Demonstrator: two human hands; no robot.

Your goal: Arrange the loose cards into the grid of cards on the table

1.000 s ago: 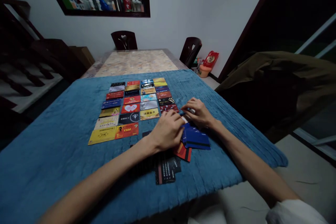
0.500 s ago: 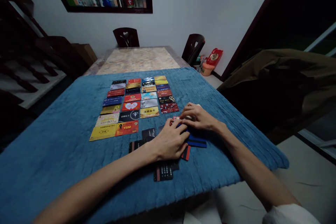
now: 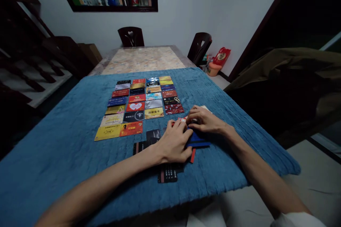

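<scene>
A loose pile of plastic cards lies on the blue cloth under both my hands. My left hand [image 3: 176, 142] is bent over the pile, fingertips at a red-and-white card and thumb by a red card [image 3: 193, 156]. Close beside it, my right hand [image 3: 204, 120] has its curled fingers at the same spot, above a blue card [image 3: 198, 139] with a dark stripe. Black cards [image 3: 168, 174] stick out below and left of my left hand. A pale card [image 3: 206, 108] shows behind my right hand. My fingers hide the gripped edges.
Rows of colourful cards, among them a yellow card [image 3: 108, 132] and an orange YSM card [image 3: 131, 128], lie face up left of the pile. The blue cloth [image 3: 66, 149] covers the near table. Dark chairs [image 3: 199, 48] stand at the far end.
The view has shifted slightly. My left thumb and fingers have moved a little over the red and blue cards, covering more of them. The rows of cards stay as they were.
</scene>
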